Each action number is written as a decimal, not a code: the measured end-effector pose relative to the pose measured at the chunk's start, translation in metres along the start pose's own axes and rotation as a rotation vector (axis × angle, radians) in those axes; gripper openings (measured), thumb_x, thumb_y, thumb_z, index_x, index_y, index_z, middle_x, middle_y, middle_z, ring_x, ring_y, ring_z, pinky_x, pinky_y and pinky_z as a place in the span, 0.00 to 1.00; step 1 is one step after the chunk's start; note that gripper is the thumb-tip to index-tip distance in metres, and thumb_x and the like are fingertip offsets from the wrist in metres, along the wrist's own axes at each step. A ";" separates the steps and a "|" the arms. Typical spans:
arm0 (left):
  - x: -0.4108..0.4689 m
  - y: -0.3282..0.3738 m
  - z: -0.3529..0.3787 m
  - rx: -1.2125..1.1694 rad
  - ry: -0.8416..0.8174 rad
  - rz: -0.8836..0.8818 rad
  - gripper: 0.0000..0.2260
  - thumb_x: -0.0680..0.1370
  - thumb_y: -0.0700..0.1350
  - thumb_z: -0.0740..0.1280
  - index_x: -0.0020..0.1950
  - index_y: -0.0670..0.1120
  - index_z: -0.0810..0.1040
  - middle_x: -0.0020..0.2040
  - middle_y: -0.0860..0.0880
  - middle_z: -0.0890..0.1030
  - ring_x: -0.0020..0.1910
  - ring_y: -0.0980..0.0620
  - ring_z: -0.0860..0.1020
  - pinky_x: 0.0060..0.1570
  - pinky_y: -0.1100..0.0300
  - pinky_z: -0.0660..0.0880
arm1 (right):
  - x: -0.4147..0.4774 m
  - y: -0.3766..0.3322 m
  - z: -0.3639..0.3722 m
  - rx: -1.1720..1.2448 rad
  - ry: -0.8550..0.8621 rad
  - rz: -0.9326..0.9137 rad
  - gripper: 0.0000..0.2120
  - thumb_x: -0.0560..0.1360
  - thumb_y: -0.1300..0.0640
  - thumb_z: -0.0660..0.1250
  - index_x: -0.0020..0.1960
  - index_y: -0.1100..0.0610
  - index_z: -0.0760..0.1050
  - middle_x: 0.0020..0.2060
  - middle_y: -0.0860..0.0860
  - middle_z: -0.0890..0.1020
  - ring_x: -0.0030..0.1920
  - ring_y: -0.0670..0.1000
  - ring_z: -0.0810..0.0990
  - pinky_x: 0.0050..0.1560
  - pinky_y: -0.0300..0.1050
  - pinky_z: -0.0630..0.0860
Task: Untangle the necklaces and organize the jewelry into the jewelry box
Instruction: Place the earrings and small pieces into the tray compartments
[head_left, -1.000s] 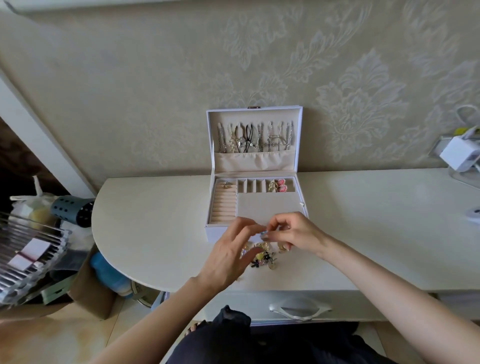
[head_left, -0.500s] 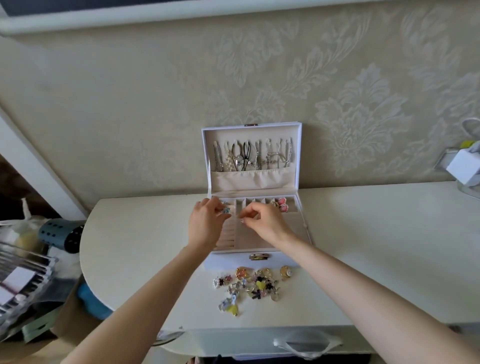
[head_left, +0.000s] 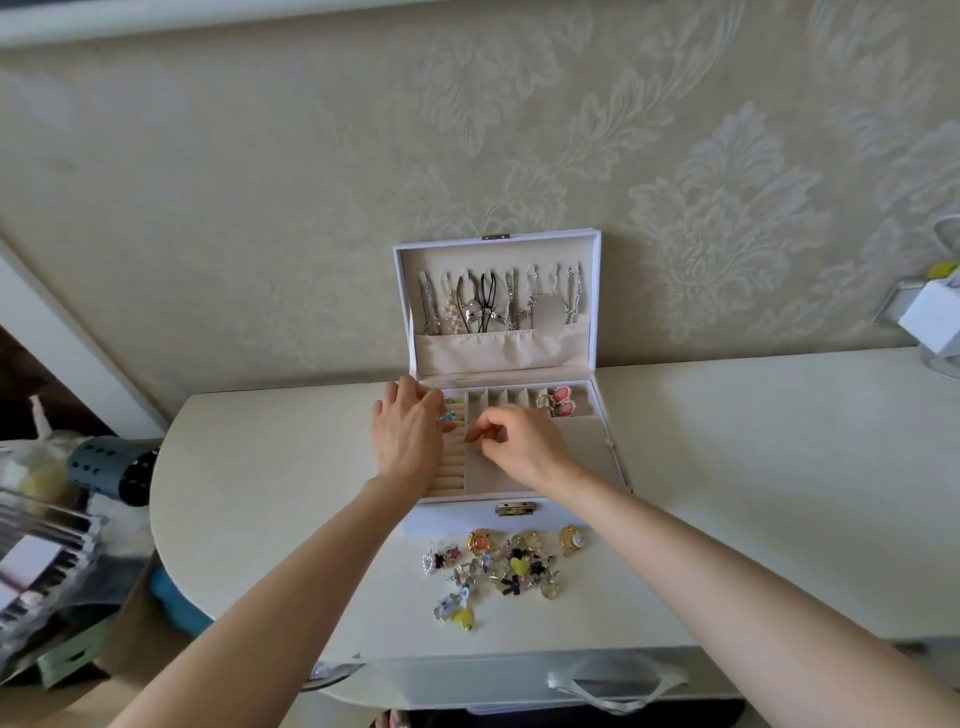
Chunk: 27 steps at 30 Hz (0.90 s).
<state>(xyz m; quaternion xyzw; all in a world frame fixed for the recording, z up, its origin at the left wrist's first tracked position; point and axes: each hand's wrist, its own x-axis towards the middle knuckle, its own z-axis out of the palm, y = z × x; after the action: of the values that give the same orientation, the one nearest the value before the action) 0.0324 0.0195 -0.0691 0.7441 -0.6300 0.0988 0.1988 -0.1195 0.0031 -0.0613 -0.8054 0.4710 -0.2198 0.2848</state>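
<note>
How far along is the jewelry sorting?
Roughly midway. Done: necklaces hang in the box lid, and a few pieces sit in a back compartment. In hand: the left hand and right hand are over the ring rolls, seemingly placing something small. Left: the pile of charms on the table in front of the box.

Light: soft, even daylight; no glare.
Shadows: faint, under forearms on the table (head_left: 779, 441).
Focus: centre fairly sharp; left clutter blurred.
Distortion: wide-angle bowing at edges.
</note>
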 end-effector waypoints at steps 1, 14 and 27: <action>-0.001 0.000 -0.001 0.016 -0.005 0.003 0.10 0.74 0.48 0.69 0.51 0.43 0.80 0.54 0.44 0.75 0.56 0.43 0.69 0.50 0.54 0.63 | 0.000 0.000 0.000 0.006 0.001 -0.001 0.08 0.74 0.59 0.65 0.47 0.48 0.80 0.49 0.45 0.81 0.49 0.47 0.77 0.47 0.41 0.72; -0.053 0.003 -0.015 -0.158 0.159 0.188 0.10 0.74 0.46 0.64 0.54 0.45 0.77 0.49 0.45 0.77 0.45 0.43 0.74 0.42 0.52 0.70 | -0.042 0.012 -0.021 -0.013 0.213 -0.130 0.05 0.74 0.57 0.67 0.47 0.50 0.80 0.40 0.39 0.80 0.36 0.36 0.74 0.36 0.28 0.69; -0.127 0.008 -0.006 -0.284 -0.046 0.456 0.06 0.74 0.49 0.63 0.44 0.47 0.75 0.43 0.53 0.78 0.44 0.54 0.72 0.39 0.64 0.68 | -0.115 0.053 -0.001 -0.273 0.184 -0.230 0.11 0.65 0.60 0.77 0.44 0.46 0.84 0.29 0.41 0.82 0.25 0.41 0.77 0.29 0.26 0.62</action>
<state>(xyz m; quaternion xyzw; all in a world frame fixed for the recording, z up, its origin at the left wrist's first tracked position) 0.0019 0.1354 -0.1134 0.5496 -0.7933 0.0348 0.2596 -0.2065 0.0842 -0.1058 -0.8616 0.4253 -0.2577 0.1018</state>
